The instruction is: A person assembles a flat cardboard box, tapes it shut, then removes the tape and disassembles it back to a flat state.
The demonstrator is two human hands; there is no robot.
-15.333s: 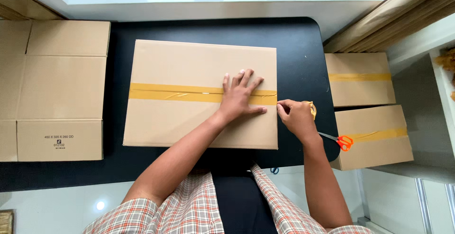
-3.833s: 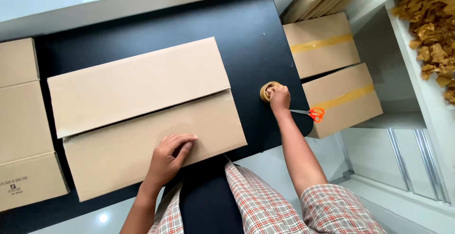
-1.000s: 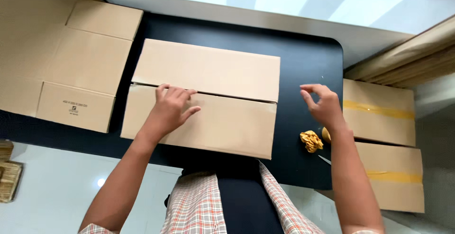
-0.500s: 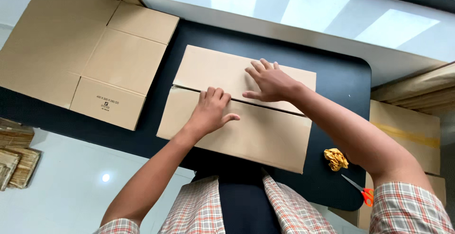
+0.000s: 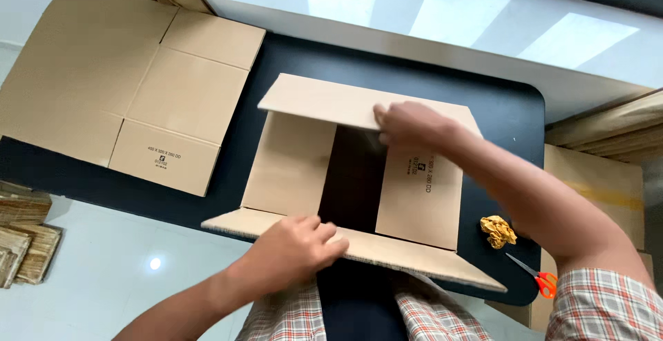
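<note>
Looking down, head view: you stand over a black table (image 5: pixel 511 116) with a cardboard box (image 5: pixel 359 178) opened up in the middle of it.
Left hand: your left hand (image 5: pixel 293 251) lies palm down on the near long flap (image 5: pixel 387 251), fingers curled loosely over its inner edge and pressing it outward toward you; it clamps nothing, it only bears on the card.
Right hand: your right hand (image 5: pixel 407 125) reaches across from the right, forearm stretched over the box, fingers closed lightly on the edge of the far long flap (image 5: pixel 324 102), which it holds lifted and tilted away.
Box: both long flaps are spread apart, the two short inner flaps lie flat, and a dark gap shows between them.
Box contents: through that gap you see only darkness; whether anything is inside cannot be told.
Hidden: your right hand covers part of the far flap's edge, so you cannot tell how the thumb sits; your right forearm blurs with motion.
Table right end: a crumpled yellow wad (image 5: pixel 497 231) lies just beside orange-handled scissors (image 5: pixel 539 279), both near the table's corner and apart from the box.
Left side: a flattened carton (image 5: pixel 131 85) lies spread over the table's left end and hangs past it.
Right edge: taped boxes (image 5: pixel 601 182) stand beyond the table, partly cut off by your sleeve.
Bottom left: bundled card stacks (image 5: pixel 21 230) are cut off by the frame.
</note>
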